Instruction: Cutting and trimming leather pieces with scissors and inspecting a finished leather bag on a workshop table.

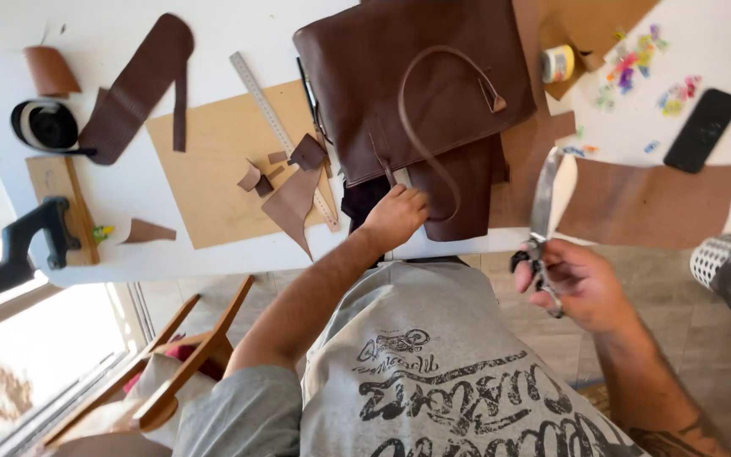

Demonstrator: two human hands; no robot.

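Overhead, right hand [581, 283] raising scissors [541, 216]

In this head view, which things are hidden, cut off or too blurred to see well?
- Left hand: its fingertips are tucked under the brown leather bag, so its grip is unclear.
- Scissors in the right hand: blades motion-blurred; open or closed is uncertain.
- Bag: top cut off by the upper frame edge.
- Black tool: cut off by the left edge.
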